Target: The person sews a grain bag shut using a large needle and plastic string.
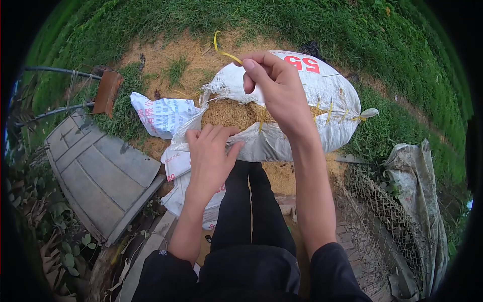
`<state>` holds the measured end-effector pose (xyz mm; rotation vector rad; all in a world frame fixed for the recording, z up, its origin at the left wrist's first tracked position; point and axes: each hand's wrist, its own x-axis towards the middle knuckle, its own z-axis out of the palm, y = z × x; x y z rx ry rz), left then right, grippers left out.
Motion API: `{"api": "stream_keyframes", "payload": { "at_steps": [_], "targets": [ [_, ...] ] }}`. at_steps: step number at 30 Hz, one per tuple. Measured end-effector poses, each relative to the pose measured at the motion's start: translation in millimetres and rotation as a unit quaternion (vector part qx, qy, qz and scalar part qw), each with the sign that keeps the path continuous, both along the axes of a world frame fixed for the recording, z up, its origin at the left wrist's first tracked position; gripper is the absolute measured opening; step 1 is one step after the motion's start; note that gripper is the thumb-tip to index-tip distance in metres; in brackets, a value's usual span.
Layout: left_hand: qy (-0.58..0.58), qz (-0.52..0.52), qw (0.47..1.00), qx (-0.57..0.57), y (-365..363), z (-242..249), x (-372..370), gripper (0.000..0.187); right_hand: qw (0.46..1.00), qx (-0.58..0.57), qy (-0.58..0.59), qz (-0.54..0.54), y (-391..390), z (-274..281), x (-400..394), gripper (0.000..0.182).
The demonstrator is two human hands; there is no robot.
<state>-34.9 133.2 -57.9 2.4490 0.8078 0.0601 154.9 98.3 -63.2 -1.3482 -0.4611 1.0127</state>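
- Sack (322,95): white woven bag, red numerals printed on the far end, lying on its side on bare ground strewn with husk, directly ahead of the person's knees. Mouth faces left; tan husk-like fill shows at the opening (232,113).
- Right hand (274,83): raised over the sack mouth, thumb and forefinger pinched shut on a yellow string (221,50). String rises from the pinch and curls up-left; its free end stands clear of the sack.
- More yellow string shows as stitches along the sack seam to the right of the wrist, toward a tied corner at the far right end.
- Left hand (209,151): lower and nearer the body, palm down, fingers spread and pressing on the near lip of the sack cloth. Not closed around anything that can be seen.
- Hands are apart: left on the near lip, right above the mouth, fill exposed between them.
- Left of the sack: a second printed bag (163,116), crumpled, just beside the mouth. Farther left a grey slatted panel (100,171) lies flat, well apart.
- Right of the sack: wire mesh (377,211) and a grey tarp (422,191), near the right forearm.
- Beyond the sack: grass (302,20), open. Person's dark trousers fill the near edge.
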Motion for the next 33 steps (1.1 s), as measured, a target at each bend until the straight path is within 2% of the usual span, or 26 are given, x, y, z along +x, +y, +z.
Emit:
{"api": "stream_keyframes", "payload": {
  "at_steps": [5,8,11,16,18,19,21,22,25,29,32,33],
  "targets": [
    [-0.006,-0.022,1.0,-0.005,-2.8,-7.8,3.9,0.017,0.995,0.055,-0.001,-0.078,-59.3,46.8,-16.5,0.02],
    [0.002,0.006,0.999,-0.051,-2.8,-14.0,2.5,0.016,0.994,0.005,0.023,-0.102,-94.1,58.6,-38.9,0.019],
    [0.01,0.049,0.994,-0.101,-4.5,-15.6,0.8,0.015,0.993,-0.059,-0.008,-0.102,-127.3,54.7,-64.8,0.017],
    [-0.008,0.075,0.988,-0.138,-6.1,-17.6,0.5,0.017,0.982,-0.182,-0.029,-0.05,-163.7,56.9,-105.0,0.015],
    [-0.02,0.11,0.969,-0.22,-5.5,-25.4,-2.0,0.018,0.979,-0.19,-0.025,-0.067,-164.4,49.9,-119.7,0.014],
    [-0.019,0.107,0.969,-0.22,-5.1,-22.4,0.3,0.018,0.974,-0.207,-0.051,-0.077,-165.5,43.4,-126.7,0.013],
    [0.017,0.168,0.937,-0.306,-4.0,-14.2,5.3,0.019,0.96,-0.24,-0.106,-0.096,-161.4,33.5,-133.6,0.009],
    [0.018,0.165,0.937,-0.307,-4.5,-17.1,4.2,0.019,0.96,-0.241,-0.104,-0.098,-157.3,27.0,-135.7,0.009],
    [-0.009,0.161,0.941,-0.297,-5.0,-26.6,-1.4,0.021,0.924,-0.275,-0.173,-0.2,-140.0,1.7,-142.8,0.008],
    [-0.02,0.169,0.936,-0.308,-5.4,-27.7,-2.1,0.022,0.926,-0.255,-0.193,-0.198,-123.5,-20.7,-139.9,0.009],
    [-0.024,0.171,0.936,-0.308,-5.3,-27.2,-2.3,0.022,0.93,-0.261,-0.203,-0.159,-112.9,-22.1,-136.2,0.01],
    [-0.026,0.167,0.937,-0.304,-5.0,-26.8,-1.9,0.023,0.922,-0.27,-0.238,-0.143,-110.0,-22.1,-134.8,0.011]
  ]
}}
